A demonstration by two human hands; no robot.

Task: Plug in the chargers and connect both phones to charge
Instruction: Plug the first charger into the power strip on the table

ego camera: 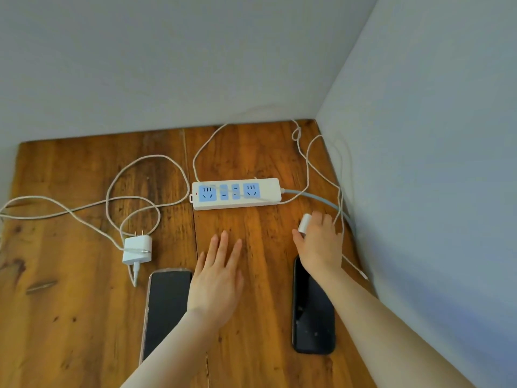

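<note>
Step in hand: first charger (304, 223) gripped in right hand (319, 245) at 5 o'clock of power strip (236, 193), left hand (216, 278) flat and spread on surface (70, 317); next, turn prongs toward a free socket and press home.

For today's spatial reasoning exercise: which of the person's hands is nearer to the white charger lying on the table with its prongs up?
Left. The left hand lies just right of the charger; the right hand, gripping another charger, is farther right.
</note>
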